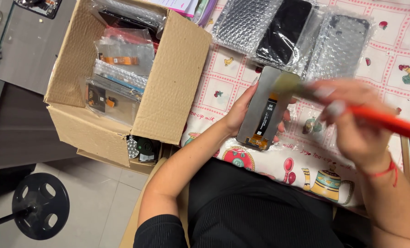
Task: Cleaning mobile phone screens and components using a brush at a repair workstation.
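Orange plastic on the handle of a brush (388, 121), clenched in the fingers of the right hand (352, 124), far right of the cardboard box (173, 78). Blurred with motion, so exact finger placement hard to tell. Pale bristles laid on the top corner of a phone screen panel (264, 108), held face down just right of the box and above the table (398, 50) with its patterned cloth.

Left hand (239, 112) cupping the panel from beneath, fingers wrapped round its long edges, thumb side toward the box. Grey metal back turned up, with a black strip and an orange ribbon cable at the lower end.

Judged as mid-stroke in dusting the back of the panel, starting at the upper end. Calls for light passes down toward the ribbon cable and a steady left grip, since thin glass and an exposed cable would take pressure badly.

Inside the box, more bagged parts (120, 69) stacked upright. Right of the box and farther back, three bubble-wrapped pieces (338, 46) flat on the cloth. Below and left of the box, a black stool base (40, 212) on the tiled floor.
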